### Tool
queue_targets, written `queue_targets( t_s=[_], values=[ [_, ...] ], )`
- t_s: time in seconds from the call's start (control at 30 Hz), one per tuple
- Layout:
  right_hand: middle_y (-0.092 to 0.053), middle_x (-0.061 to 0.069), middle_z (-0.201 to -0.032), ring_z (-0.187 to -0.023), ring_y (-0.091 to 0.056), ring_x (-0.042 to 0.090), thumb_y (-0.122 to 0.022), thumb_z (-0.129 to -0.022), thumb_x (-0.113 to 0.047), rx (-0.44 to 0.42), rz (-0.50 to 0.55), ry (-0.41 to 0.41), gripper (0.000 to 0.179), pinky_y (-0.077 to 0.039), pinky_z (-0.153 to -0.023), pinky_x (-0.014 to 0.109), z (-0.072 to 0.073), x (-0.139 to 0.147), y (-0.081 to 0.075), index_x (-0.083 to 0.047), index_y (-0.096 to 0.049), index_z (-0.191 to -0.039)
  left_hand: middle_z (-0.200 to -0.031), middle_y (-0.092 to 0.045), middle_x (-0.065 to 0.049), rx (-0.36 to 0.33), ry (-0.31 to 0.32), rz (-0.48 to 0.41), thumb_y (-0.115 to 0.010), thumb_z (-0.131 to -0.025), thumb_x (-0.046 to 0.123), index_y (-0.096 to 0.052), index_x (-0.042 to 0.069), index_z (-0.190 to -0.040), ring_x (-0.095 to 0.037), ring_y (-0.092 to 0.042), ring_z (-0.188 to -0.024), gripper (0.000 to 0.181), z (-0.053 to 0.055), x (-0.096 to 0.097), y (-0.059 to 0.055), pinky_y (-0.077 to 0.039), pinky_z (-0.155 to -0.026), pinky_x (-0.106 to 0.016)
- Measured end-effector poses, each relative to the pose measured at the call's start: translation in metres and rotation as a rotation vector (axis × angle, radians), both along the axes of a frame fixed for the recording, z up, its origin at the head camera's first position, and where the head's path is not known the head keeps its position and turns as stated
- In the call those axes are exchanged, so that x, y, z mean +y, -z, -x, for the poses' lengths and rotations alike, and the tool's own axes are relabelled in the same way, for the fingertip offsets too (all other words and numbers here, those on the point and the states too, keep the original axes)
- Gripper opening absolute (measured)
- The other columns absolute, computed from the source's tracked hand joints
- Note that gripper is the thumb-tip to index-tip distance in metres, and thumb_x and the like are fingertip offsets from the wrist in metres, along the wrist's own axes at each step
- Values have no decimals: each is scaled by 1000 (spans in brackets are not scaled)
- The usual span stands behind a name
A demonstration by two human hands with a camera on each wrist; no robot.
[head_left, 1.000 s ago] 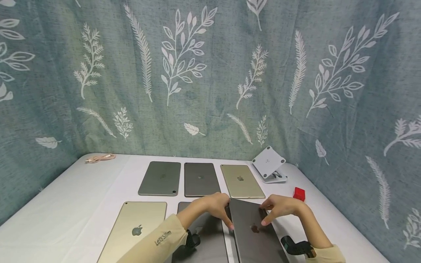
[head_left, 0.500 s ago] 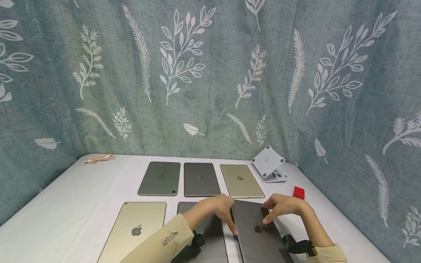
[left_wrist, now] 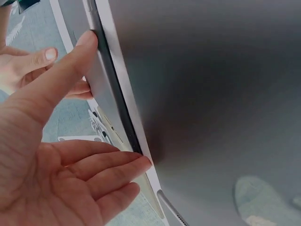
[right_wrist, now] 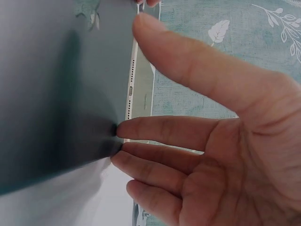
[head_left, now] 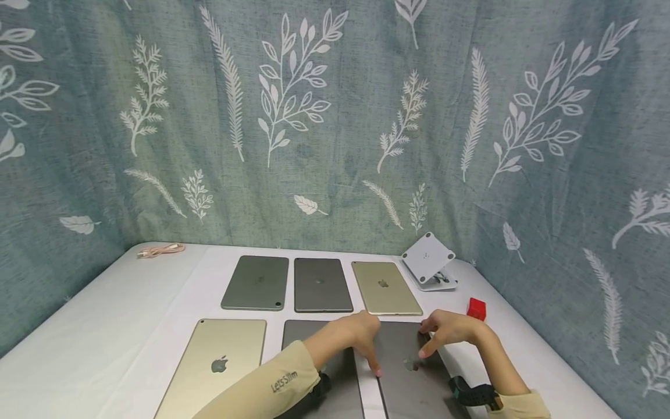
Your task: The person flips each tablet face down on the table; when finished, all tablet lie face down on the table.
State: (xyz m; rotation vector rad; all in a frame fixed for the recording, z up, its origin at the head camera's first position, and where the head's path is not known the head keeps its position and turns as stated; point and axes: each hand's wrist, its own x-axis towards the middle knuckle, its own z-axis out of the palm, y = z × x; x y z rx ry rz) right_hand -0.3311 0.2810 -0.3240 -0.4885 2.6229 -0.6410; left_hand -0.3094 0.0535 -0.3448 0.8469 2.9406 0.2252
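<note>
A dark grey tablet (head_left: 413,393) with an apple logo lies back side up at the front right of the white table. My left hand (head_left: 361,337) touches its left edge; in the left wrist view, the thumb and the nearly straight fingertips meet the tablet's side (left_wrist: 106,89). At the far right corner is my right hand (head_left: 447,331). Seen from the right wrist, its extended fingertips touch the edge of the tablet (right_wrist: 42,94), while the thumb stands apart from the fingers. Close on the left lies another dark grey tablet (head_left: 345,387), partly covered by my left arm.
Behind are a greenish-grey tablet (head_left: 255,282), a grey tablet (head_left: 323,285) and a gold tablet (head_left: 384,285). A larger gold tablet (head_left: 222,346) lies front left. A silver stand (head_left: 428,259), a red block (head_left: 476,308) and a coiled cable (head_left: 159,250) sit near the edges.
The tablet between my hands has shifted slightly right, and its left side has come down level. My left hand moved right with it; my right hand stayed nearly still.
</note>
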Motion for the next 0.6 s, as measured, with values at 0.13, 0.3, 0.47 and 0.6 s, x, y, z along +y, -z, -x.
queue_targets(
  t_s=[0.13, 0.3, 0.47, 0.6],
  values=[
    [-63, 27, -118, -111, -57, 44, -79, -74, -17, 3, -1, -4, 57, -45, -93, 60, 1, 0, 2, 14, -58, -117, -67, -49, 5, -19, -15, -8, -92, -55, 46, -57, 10, -71, -8, -43, -61, 52, 0, 1, 0, -41, -53, -23],
    [-63, 27, -117, -111, -58, 44, -78, -74, -18, 12, -8, -5, 56, -46, -92, 59, 1, 0, 1, 13, -59, -117, -70, -50, 5, -21, -28, -10, -92, -54, 45, -58, 10, -74, -8, -45, -62, 53, 0, 2, -1, -42, -54, -24],
    [-63, 27, -118, -110, -58, 43, -77, -74, -19, 16, -11, 5, 55, -46, -92, 59, 0, -2, 1, 13, -59, -116, -73, -53, 4, -21, -38, -9, -92, -54, 45, -59, 9, -77, -9, -47, -64, 54, 0, 2, -2, -43, -56, -24],
    [-63, 27, -118, -110, -58, 44, -77, -74, -18, 22, -12, 17, 55, -46, -92, 60, 0, -2, 3, 13, -59, -116, -70, -50, 4, -14, -32, -14, -92, -55, 45, -58, 9, -74, -9, -44, -63, 53, 1, 1, 0, -42, -55, -23]
  ],
)
